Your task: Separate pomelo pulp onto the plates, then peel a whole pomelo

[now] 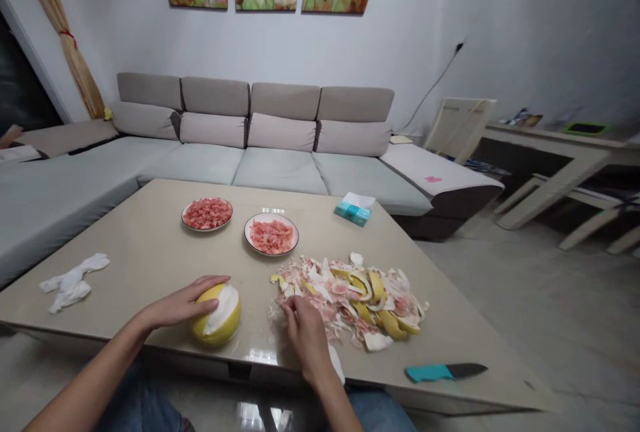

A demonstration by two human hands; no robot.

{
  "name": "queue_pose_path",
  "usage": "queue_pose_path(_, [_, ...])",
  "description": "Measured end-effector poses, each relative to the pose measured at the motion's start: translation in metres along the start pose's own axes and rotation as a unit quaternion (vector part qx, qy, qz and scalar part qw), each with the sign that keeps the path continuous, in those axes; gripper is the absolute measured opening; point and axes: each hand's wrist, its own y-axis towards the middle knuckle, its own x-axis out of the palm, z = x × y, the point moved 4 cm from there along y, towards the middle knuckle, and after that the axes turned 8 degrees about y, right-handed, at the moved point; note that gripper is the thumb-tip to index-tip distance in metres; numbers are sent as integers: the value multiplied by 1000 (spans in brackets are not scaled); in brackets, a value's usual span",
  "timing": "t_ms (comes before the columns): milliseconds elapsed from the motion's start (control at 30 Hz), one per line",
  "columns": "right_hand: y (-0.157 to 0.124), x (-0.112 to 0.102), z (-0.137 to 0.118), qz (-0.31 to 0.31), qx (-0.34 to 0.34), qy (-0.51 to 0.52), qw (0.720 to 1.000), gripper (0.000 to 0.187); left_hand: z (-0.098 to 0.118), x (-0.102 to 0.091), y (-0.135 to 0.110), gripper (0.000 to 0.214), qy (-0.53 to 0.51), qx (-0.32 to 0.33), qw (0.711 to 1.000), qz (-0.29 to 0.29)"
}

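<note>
Currently: fruit under the left fingers, right fingertips at the peel pile

Left hand (187, 302) laid over a yellow fruit (213, 335), fingers across its top and thumb spread wide from them, gripping it where it sits on the table (150, 245). A white patch, bare of yellow skin, shows just right of that thumb. Right hand (305, 325): fingertips drawn narrow, at the near left edge of the peel pile (373, 285); cannot tell whether they pinch a scrap. Yellow rind, white pith and pink skins spread right of these fingers. A white piece (336, 364), mostly hidden, beside the right wrist.

Beyond the fingers of both hands, two plates of pink flesh: one plate (271, 216) between the hands, the other plate (207, 230) farther out, ahead of the left fingers. Tissue pack (354, 212) past the pile, ahead and right of the right fingers. Knife (430, 372), blue handle toward the right fingers, well to their right. Crumpled tissue (73, 289) well left of the left fingers
</note>
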Motion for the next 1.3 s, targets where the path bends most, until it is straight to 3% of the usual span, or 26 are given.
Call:
queue_pose_path(67, [-6, 7, 0, -31, 18, 5, 999, 29, 1, 2, 2, 47, -1, 8, 1000, 2])
queue_pose_path(167, [-11, 13, 0, -58, 37, -16, 998, 37, -1, 10, 13, 44, 1, -36, 998, 52])
queue_pose_path(367, [-24, 31, -23, -64, -22, 74, 995, 25, 7, 30, 33, 38, -7, -124, 981, 147])
queue_pose_path(467, [-28, 42, -36, -56, -11, 128, 990, 21, 11, 36, 37, 38, -8, -138, 979, 152])
queue_pose_path(600, [-25, 47, -49, -34, -9, 133, 990, 30, 8, 36, 42, 38, -13, -153, 977, 147])
queue_pose_path(733, [-19, 49, -60, -67, -48, 115, 990, 31, 7, 33, 47, 36, -22, -158, 978, 137])
queue_pose_path(933, [-7, 51, -70, -125, -84, 7, 988, 11, 10, 36, 51, 30, -17, -170, 977, 127])
queue_pose_path(1067, [-2, 56, -71, -150, -115, -89, 978, 8, 11, 38, 53, 29, -11, -181, 976, 117])
queue_pose_path(1300, [1, 68, -75, -240, -126, -269, 924, 13, 9, 38, 55, 30, -3, -180, 978, 104])
